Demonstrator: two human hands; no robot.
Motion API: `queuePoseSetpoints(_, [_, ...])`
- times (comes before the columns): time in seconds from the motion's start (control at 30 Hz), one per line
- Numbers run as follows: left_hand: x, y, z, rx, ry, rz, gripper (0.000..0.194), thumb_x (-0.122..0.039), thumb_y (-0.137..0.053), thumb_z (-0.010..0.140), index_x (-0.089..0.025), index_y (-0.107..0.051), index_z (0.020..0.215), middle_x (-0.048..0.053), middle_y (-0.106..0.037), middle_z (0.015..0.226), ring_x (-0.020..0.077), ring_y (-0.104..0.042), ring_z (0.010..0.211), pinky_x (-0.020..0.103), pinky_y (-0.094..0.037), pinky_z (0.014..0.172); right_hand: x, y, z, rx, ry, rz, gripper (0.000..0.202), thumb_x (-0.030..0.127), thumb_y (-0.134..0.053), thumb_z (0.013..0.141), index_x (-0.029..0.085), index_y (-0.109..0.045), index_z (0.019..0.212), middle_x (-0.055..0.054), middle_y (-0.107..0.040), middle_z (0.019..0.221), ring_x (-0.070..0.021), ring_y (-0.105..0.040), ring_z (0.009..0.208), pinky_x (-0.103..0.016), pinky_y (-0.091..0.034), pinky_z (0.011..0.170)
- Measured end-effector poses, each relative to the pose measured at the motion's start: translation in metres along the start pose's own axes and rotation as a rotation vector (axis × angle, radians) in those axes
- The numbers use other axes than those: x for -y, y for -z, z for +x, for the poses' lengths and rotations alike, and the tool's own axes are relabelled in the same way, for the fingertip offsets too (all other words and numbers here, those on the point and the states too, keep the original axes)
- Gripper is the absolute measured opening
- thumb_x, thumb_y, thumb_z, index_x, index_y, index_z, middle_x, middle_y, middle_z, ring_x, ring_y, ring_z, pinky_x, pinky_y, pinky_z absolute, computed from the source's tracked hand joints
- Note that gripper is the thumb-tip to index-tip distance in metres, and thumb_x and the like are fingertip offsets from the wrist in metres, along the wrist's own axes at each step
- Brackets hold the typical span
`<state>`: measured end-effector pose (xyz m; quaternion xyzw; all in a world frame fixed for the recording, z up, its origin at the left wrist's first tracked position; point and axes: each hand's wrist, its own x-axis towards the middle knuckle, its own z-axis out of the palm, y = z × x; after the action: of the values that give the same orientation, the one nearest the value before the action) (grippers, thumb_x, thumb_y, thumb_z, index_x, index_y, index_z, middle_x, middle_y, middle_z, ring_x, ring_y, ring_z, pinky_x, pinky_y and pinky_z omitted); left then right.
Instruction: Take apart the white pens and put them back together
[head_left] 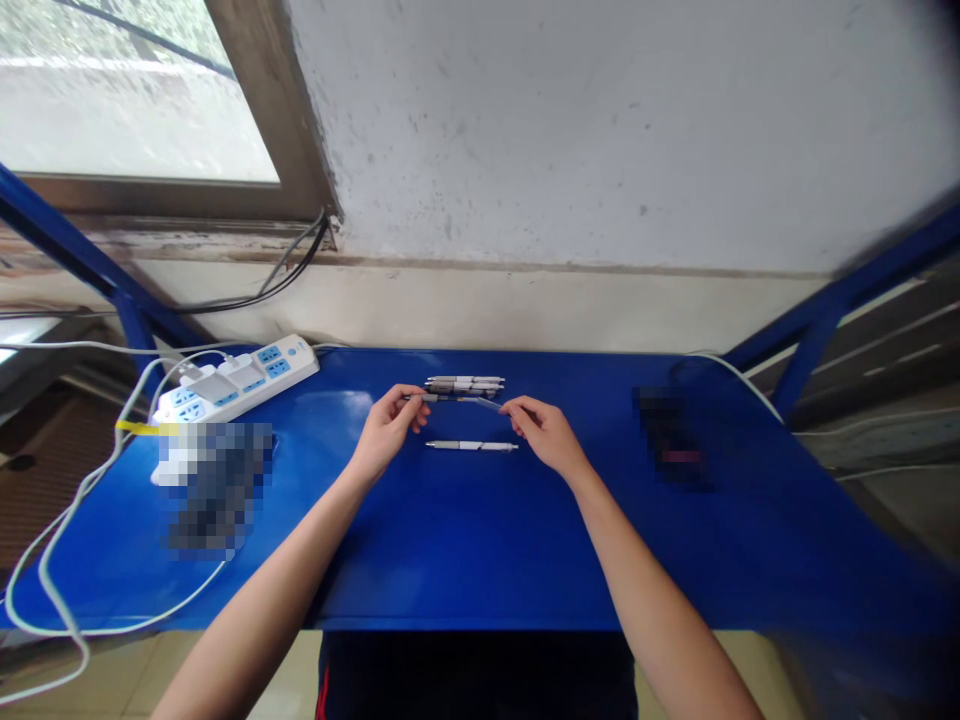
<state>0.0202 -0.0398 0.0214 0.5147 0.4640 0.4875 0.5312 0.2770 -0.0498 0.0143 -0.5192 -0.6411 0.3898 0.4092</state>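
My left hand (pixel 390 428) is closed in a pinch on the grey end of a slim pen part (pixel 433 398), held level above the table. My right hand (pixel 549 432) pinches a thin, translucent strip or tube (pixel 488 404), tilted slightly down to the right. The inner ends of the two pieces meet or nearly meet between my hands; I cannot tell whether they are joined. Just beyond them lies a small row of white and grey pens (pixel 469 381). Nearer to me, a single white and grey click pen (pixel 472 446) lies flat, apart from both hands.
On the blue table (pixel 480 550), a white power strip (pixel 247 378) with plugs stands at the left, its white cables (pixel 56 560) looping over the edge. A blurred dark object (pixel 221 490) lies near it, another blurred dark object (pixel 671 440) at the right. Blue posts flank the table.
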Motion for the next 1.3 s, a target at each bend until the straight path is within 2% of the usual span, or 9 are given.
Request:
queuePoseSetpoints(0.13, [-0.002,-0.001,-0.001,0.035,-0.004,0.074,0.03,-0.044,-0.061,0.084,-0.017,-0.06,0.097,0.003,-0.064,0.075,0.013,-0.057,0.065,0.025,-0.045,0.06,0.001,-0.002,-0.001,-0.004,-0.019,0.063,0.027,0.043,-0.056,0.088,0.021,-0.071,0.087,0.0,-0.056,0.064,-0.0142,-0.052,0.059,-0.027,-0.041,0.056])
queuePoseSetpoints(0.33, [-0.008,-0.003,-0.005,0.098,-0.026,0.202,0.035,-0.05,-0.057,0.085,-0.017,-0.061,0.074,0.001,-0.062,0.065,0.013,-0.054,0.061,0.025,-0.042,0.061,0.004,-0.006,-0.001,0.002,-0.084,0.503,0.029,0.045,-0.065,0.083,0.022,-0.071,0.1,-0.005,-0.07,0.081,-0.0185,-0.065,0.073,-0.032,-0.051,0.066])
queuePoseSetpoints(0.47, [-0.011,-0.001,-0.006,0.107,-0.031,0.292,0.045,-0.051,-0.052,0.088,-0.017,-0.056,0.059,0.001,-0.058,0.058,0.0133,-0.053,0.059,0.024,-0.037,0.057,0.003,-0.008,-0.001,0.059,-0.089,0.507,0.031,0.044,-0.067,0.082,0.021,-0.073,0.102,-0.009,-0.074,0.088,-0.0219,-0.068,0.082,-0.034,-0.053,0.069])
queuePoseSetpoints(0.67, [-0.011,-0.001,-0.007,0.138,-0.046,0.244,0.028,-0.045,-0.062,0.084,-0.017,-0.063,0.082,-0.001,-0.058,0.064,0.0116,-0.051,0.057,0.023,-0.036,0.055,0.002,-0.011,-0.001,0.078,-0.13,0.517,0.031,0.045,-0.068,0.081,0.02,-0.073,0.099,-0.009,-0.075,0.088,-0.0212,-0.07,0.08,-0.034,-0.053,0.069])
queuePoseSetpoints(0.8, [-0.008,-0.002,-0.007,0.148,-0.063,0.179,0.034,-0.043,-0.067,0.08,-0.019,-0.062,0.104,0.001,-0.064,0.079,0.0122,-0.055,0.062,0.023,-0.041,0.056,0.003,-0.01,0.0,0.032,-0.175,0.58,0.033,0.047,-0.071,0.078,0.019,-0.073,0.095,-0.009,-0.075,0.084,-0.0205,-0.069,0.076,-0.033,-0.053,0.067])
queuePoseSetpoints(0.97, [-0.005,0.001,-0.004,0.137,-0.028,0.267,0.039,-0.05,-0.053,0.088,-0.016,-0.063,0.071,0.001,-0.059,0.06,0.013,-0.054,0.058,0.024,-0.04,0.056,0.002,-0.009,0.001,0.038,-0.169,0.588,0.032,0.046,-0.071,0.077,0.019,-0.074,0.094,-0.009,-0.075,0.084,-0.0202,-0.069,0.077,-0.032,-0.053,0.067])
queuePoseSetpoints(1.03, [-0.004,0.002,-0.004,0.163,-0.049,0.253,0.029,-0.046,-0.062,0.083,-0.017,-0.065,0.084,0.0,-0.062,0.068,0.0121,-0.054,0.06,0.023,-0.041,0.056,0.0,-0.009,0.002,0.026,-0.164,0.601,0.031,0.045,-0.071,0.078,0.02,-0.074,0.094,-0.009,-0.074,0.084,-0.0198,-0.069,0.076,-0.032,-0.052,0.067])
queuePoseSetpoints(1.13, [-0.003,0.002,-0.004,0.152,-0.075,0.191,0.034,-0.043,-0.065,0.082,-0.02,-0.061,0.106,0.0,-0.064,0.08,0.0121,-0.055,0.065,0.022,-0.041,0.057,-0.001,-0.009,0.002,0.002,-0.155,0.616,0.03,0.044,-0.071,0.079,0.02,-0.074,0.095,-0.009,-0.074,0.084,-0.0199,-0.069,0.076,-0.032,-0.052,0.067])
queuePoseSetpoints(1.3, [-0.003,0.003,-0.004,0.174,-0.045,0.315,0.036,-0.048,-0.053,0.088,-0.015,-0.067,0.083,0.002,-0.062,0.068,0.0125,-0.053,0.06,0.024,-0.04,0.057,-0.001,-0.011,0.001,0.0,-0.142,0.606,0.03,0.045,-0.07,0.079,0.02,-0.074,0.096,-0.009,-0.075,0.085,-0.0198,-0.069,0.077,-0.032,-0.052,0.067])
